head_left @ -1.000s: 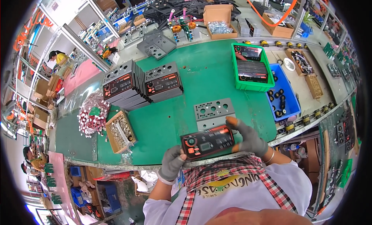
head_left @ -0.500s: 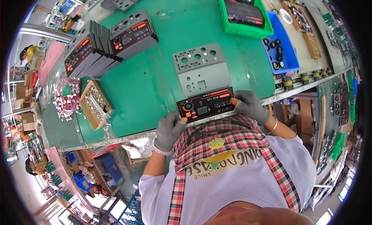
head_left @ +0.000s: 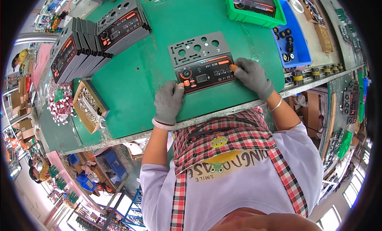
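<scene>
A black control-panel faceplate point(head_left: 207, 75) with orange marks lies over the lower face of a bent grey metal panel point(head_left: 187, 52). The metal's upper face, with round holes and slots, shows beyond it. My left hand point(head_left: 168, 101), in a grey glove, grips the faceplate's lower left corner, thumb on the front. At the right end my right hand point(head_left: 253, 77), gloved too, holds the edge with its thumb on top. Both bare thumb tips show; the other fingers are partly hidden. Whether the faceplate lies flush on the metal, I cannot tell.
Stacks of finished-looking panels point(head_left: 121, 28) stand at the back left. Left of my hands are a cardboard box point(head_left: 104, 107) of small metal parts and a heap of red-and-white connectors point(head_left: 61, 105). A green tray point(head_left: 258, 20) of faceplates and a blue tray point(head_left: 298, 58) of black round parts sit far right.
Both hands have moved away from my body, carrying the faceplate from the table's front edge onto the metal panel. It now covers the metal's lower face.
</scene>
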Demonstrator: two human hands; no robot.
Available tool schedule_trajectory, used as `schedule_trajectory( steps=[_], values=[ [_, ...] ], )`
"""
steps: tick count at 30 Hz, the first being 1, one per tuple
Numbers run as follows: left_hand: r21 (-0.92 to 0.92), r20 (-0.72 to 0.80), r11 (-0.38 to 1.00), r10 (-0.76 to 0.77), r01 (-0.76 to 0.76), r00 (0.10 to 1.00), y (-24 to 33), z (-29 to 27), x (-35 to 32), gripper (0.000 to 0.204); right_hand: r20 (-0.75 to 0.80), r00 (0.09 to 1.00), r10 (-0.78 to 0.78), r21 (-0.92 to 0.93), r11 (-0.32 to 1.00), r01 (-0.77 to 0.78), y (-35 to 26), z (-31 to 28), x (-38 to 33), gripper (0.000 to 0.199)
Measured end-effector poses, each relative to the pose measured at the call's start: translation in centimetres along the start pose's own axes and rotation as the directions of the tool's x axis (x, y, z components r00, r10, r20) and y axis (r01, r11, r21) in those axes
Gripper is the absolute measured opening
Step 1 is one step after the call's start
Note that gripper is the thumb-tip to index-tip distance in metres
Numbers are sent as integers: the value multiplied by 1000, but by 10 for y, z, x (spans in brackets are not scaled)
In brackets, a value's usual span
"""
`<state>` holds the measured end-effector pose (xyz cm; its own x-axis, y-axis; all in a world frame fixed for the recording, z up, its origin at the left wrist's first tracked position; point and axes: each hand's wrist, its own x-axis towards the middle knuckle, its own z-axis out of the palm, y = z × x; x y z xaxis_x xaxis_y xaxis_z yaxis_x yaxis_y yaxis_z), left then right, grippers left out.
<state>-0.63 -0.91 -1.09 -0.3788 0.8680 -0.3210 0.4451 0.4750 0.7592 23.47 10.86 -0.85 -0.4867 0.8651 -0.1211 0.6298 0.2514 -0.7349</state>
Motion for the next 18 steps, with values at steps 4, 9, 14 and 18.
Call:
schedule_trajectory(
  steps=[4, 9, 14, 18],
  values=[
    [35, -19, 999, 19, -18, 1000, -2, 2, 2, 26, 13, 1000, 9, -22, 1000, -9, -3, -5, 3, 23],
    [58, -25, 997, 53, -52, 998, -9, 4, 4, 25, 39, 999, 12, -26, 1000, -11, 2, -5, 6, 22],
    [95, -41, 989, 116, -112, 992, -11, 5, 4, 26, 21, 1000, 8, -15, 1000, -8, -1, -3, 5, 21],
    [76, -44, 992, 104, -100, 994, -10, 4, 4, 27, 7, 1000, -1, -12, 1000, 1, 0, -1, 4, 21]
  ],
)
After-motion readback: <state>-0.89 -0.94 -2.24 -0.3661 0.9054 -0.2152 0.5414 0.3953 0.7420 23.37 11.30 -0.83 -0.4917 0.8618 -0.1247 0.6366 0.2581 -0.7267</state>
